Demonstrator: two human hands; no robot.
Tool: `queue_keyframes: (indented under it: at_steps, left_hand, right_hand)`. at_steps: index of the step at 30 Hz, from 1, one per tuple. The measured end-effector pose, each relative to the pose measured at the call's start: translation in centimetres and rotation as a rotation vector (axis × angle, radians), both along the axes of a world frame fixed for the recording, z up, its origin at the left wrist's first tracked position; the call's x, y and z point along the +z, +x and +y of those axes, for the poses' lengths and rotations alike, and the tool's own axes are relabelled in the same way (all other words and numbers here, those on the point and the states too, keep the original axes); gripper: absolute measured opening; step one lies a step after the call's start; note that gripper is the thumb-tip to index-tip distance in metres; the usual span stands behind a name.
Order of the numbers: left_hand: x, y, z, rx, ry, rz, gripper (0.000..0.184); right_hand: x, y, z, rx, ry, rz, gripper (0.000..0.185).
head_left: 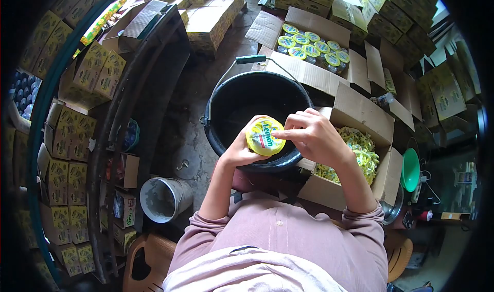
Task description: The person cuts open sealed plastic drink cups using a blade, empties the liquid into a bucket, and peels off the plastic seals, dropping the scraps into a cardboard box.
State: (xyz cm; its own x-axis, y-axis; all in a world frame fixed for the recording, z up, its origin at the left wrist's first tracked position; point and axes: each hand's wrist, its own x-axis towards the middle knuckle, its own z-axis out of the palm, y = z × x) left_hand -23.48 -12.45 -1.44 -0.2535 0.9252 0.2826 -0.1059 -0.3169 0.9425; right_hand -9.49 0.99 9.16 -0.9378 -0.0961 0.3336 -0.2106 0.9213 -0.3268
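Observation:
A round tub (263, 139) with a yellow lid marked "Lemon" is tilted so that its top faces me. My left hand (240, 150) is wrapped around its side and holds it over a black bucket (232, 99). From the right, my right hand (315, 133) reaches to the lid's edge, its index finger touching there and the other fingers curled. Whether those fingers pinch anything small is not visible. The bucket's handle (251, 59) rests up at the far side, and its dark inside is partly hidden by my hands.
An open carton (298, 61) of tubs with yellow lids stands beyond the bucket. To the right, another carton (363, 107) holds many yellow-green wrapped pieces (364, 155). A grey bucket (181, 197) sits at the left, near shelves of printed boxes (78, 176). A green bowl (410, 169) is at far right.

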Motion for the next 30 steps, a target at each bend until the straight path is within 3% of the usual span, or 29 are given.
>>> queue_keyframes:
  at_steps: [4, 30]
  left_hand:
    - [0.2, 0.3, -0.1, -0.017, -0.023, -0.076, 0.067]
    - [0.4, 0.3, 0.2, 0.036, -0.039, 0.110, 0.065]
  right_hand:
    - [0.1, -0.2, -0.1, 0.012, 0.017, -0.020, 0.031]
    - [0.0, 1.9, 3.0, -0.095, 0.087, -0.026, 0.027]
